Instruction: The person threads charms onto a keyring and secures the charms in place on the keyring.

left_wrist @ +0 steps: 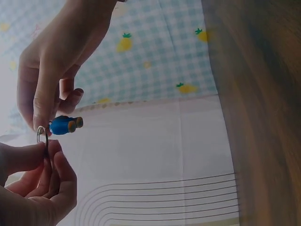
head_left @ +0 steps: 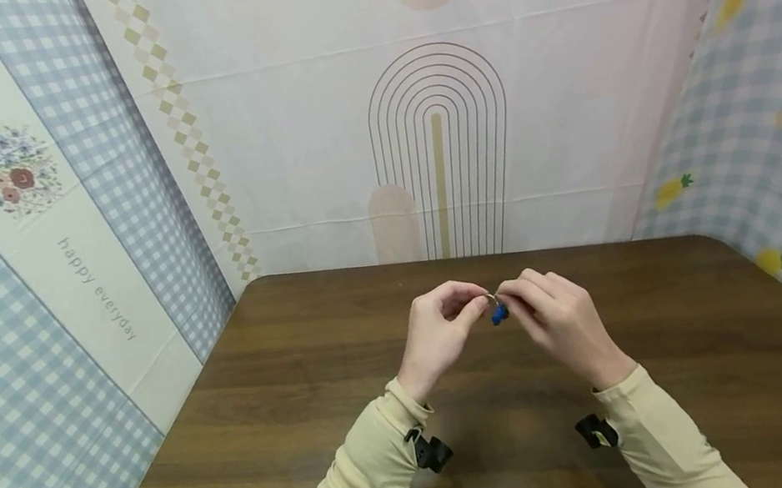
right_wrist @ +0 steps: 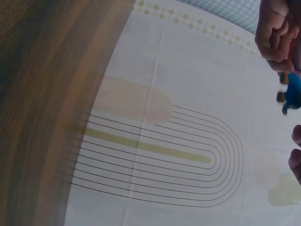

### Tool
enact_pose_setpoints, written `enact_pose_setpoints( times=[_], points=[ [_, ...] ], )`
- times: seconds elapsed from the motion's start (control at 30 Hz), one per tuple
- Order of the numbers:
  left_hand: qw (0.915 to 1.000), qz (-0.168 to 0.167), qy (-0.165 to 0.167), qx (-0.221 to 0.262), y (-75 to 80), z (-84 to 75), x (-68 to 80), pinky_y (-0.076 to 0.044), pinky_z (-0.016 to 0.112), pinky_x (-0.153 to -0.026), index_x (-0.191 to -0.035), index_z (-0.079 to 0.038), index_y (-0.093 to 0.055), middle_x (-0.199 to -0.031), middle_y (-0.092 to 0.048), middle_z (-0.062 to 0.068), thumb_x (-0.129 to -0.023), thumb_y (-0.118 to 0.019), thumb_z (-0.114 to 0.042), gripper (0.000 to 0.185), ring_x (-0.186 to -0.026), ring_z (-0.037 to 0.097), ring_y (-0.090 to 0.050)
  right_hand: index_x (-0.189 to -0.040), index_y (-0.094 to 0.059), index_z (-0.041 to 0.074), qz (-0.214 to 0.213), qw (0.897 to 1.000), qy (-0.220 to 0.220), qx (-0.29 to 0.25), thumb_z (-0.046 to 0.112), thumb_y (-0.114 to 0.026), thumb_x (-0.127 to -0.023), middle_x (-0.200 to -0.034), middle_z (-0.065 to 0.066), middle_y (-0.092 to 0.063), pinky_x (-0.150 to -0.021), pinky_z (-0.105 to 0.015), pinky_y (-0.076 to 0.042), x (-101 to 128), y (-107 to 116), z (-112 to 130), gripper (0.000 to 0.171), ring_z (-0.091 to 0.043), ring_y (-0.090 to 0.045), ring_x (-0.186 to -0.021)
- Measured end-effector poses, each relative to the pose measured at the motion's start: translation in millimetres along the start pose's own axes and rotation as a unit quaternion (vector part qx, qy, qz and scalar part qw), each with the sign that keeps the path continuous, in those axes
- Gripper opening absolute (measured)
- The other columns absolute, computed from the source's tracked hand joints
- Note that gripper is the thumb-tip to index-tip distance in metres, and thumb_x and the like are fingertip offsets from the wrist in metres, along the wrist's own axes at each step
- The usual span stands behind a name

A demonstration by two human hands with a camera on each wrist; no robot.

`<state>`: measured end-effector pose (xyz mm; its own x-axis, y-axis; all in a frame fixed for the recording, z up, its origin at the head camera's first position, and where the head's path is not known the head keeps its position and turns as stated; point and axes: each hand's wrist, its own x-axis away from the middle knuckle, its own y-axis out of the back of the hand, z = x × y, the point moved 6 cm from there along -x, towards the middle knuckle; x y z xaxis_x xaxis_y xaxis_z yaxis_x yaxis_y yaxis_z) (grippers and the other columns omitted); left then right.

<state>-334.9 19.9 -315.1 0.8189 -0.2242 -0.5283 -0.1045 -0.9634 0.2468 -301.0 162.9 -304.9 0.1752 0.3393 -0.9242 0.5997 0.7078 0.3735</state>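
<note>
Both hands up off the wood, meeting in mid-air over the far middle of the tabletop. Left hand (head_left: pixel 442 329) with fingers curled in, thumb and forefinger pinching a small silver metal split ring (left_wrist: pixel 41 135). Right hand (head_left: pixel 559 316) curled the same way, fingertips (left_wrist: pixel 42 117) pinched onto the same ring from the other side, so the two hands nearly touch at the fingertips. Hanging off that ring, right between the hands and just under the fingers: a tiny blue plastic charm with an orange-brown tip (left_wrist: pixel 65 125), looks like a little figure, too small to tell more. In the right wrist view just a blue blur (right_wrist: pixel 294 94) at the edge of the picture, below curled knuckles.

Cream-beige long sleeves (head_left: pixel 366 484) on both forearms, each with a black clip-like strap (head_left: pixel 431 450) at the wrist.

Underneath, a dark brown wood-grain tabletop (head_left: pixel 270 397) with rounded far corners. Around it, printed cloth backdrops: a pale pink one with a line-drawn arch pattern (head_left: pixel 442 152) behind the far edge, a blue gingham one with flowers and "happy everyday" lettering (head_left: pixel 20 249) along the left edge, and a blue gingham one with yellow pineapples (head_left: pixel 781 110) along the right edge.
</note>
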Motion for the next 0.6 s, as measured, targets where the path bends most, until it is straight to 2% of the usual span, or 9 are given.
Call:
enact_pose_setpoints(
  times=[0.17, 0.4, 0.6],
  points=[
    [0.9978, -0.009, -0.036, -0.054, -0.9, -4.3, -1.0, -0.054, 0.018, -0.069, -0.095, -0.001, -0.07, -0.088, -0.073, 0.015, -0.092, -0.065, -0.009, 0.011, -0.08, 0.025, -0.07, -0.09, -0.069, 0.005, 0.0, 1.0, 0.008, -0.004, 0.026, -0.053, -0.101, -0.075, -0.001, -0.061, -0.056, -0.022, -0.036, -1, -1, -4, 0.028, -0.009, -0.044, -0.059],
    [0.9825, -0.016, -0.112, -0.148, -0.5, -14.6, -2.9, -0.052, 0.015, -0.067, -0.089, -0.002, -0.071, -0.084, -0.073, 0.009, -0.089, -0.068, -0.006, 0.005, -0.072, 0.015, -0.067, -0.089, -0.068, 0.005, 0.01, 1.0, 0.018, -0.007, 0.027, -0.051, -0.101, -0.075, -0.002, -0.062, -0.056, -0.024, -0.038, -1, -3, -8, 0.031, -0.009, -0.046, -0.058],
    [0.9767, -0.001, -0.133, -0.168, -4.0, -16.8, -4.6, -0.048, 0.012, -0.062, -0.083, -0.003, -0.072, -0.079, -0.073, 0.007, -0.086, -0.07, -0.002, 0.004, -0.065, 0.012, -0.063, -0.089, -0.068, 0.005, 0.018, 0.999, 0.02, -0.021, 0.027, -0.05, -0.101, -0.076, -0.002, -0.062, -0.057, -0.024, -0.039, 3, -5, -11, 0.031, -0.01, -0.046, -0.058]
  ],
)
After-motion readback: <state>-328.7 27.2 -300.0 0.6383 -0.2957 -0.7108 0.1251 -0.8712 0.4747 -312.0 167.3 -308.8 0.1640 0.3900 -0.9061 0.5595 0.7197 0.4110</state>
